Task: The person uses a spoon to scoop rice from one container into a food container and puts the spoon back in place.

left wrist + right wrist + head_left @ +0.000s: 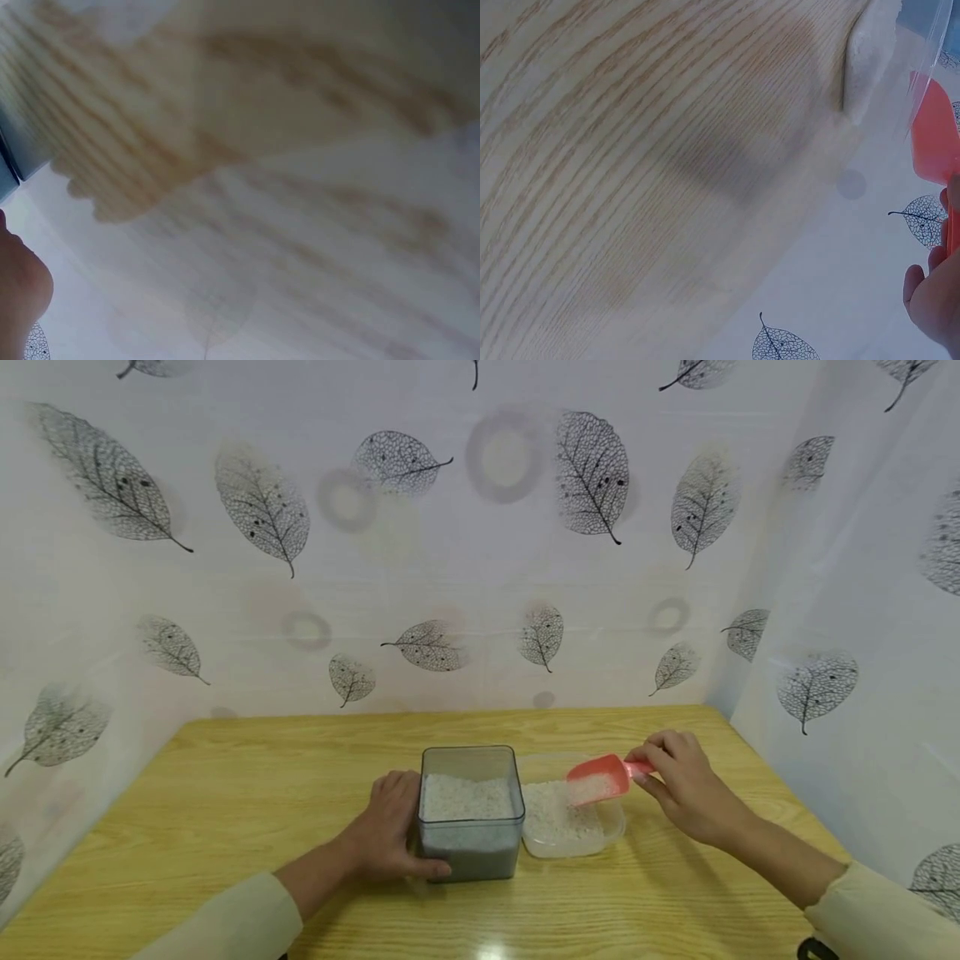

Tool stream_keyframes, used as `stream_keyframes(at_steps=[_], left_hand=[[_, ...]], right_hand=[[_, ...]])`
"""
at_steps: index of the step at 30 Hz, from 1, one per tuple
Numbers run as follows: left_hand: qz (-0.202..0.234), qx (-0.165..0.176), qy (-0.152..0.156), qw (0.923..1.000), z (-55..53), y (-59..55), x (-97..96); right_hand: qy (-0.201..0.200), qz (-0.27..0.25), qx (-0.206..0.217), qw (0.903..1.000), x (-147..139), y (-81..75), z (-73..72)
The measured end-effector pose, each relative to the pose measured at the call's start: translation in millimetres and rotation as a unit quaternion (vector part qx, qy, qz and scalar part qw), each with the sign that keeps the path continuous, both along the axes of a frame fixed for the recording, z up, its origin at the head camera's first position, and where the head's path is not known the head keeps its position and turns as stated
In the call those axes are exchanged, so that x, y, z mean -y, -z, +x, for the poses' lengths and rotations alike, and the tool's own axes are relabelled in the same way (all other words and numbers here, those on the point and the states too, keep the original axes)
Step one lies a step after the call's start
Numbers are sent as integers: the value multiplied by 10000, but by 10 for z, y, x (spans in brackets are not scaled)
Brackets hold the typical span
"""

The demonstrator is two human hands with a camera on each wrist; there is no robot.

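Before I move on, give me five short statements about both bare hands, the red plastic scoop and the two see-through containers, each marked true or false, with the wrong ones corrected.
1. The right hand holds the red plastic scoop by its handle. True.
2. The scoop is empty. False: white grains lie in it.
3. The square, see-through grey container and the low, clear plastic container both hold white grains. True.
4. The square container stands to the right of the clear one. False: it stands to the left.
5. The left hand touches the square container. True.
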State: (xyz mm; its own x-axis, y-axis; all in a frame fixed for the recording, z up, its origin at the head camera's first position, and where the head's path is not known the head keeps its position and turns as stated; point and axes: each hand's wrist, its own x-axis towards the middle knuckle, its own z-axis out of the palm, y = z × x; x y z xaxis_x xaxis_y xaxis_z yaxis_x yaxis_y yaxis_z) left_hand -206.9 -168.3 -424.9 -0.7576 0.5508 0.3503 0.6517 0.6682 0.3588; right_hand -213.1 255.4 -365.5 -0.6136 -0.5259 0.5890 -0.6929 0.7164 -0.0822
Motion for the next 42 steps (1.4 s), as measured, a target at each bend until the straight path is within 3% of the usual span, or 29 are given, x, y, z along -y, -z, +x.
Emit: stream_keyframes(at_steps=[13,24,35,38,42], left_hand=[[5,24,-21,10000,10,-2,5],[6,41,-30,10000,3,9,13],[4,-21,-15,10000,-5,17,23],[-3,-60,3,10000,-10,17,21],[-12,-73,18,10000,-16,13,17]], right_hand=[[-282,684,-1056,9917,85,-94,-13],[-403,811,-2153,9723,254,-403,-51],[-377,207,-2140,9759,727,-732,7],[-537,282,-2013,9776,885,-787,39],[-661,745,-1707,9803,1064,-812,82]])
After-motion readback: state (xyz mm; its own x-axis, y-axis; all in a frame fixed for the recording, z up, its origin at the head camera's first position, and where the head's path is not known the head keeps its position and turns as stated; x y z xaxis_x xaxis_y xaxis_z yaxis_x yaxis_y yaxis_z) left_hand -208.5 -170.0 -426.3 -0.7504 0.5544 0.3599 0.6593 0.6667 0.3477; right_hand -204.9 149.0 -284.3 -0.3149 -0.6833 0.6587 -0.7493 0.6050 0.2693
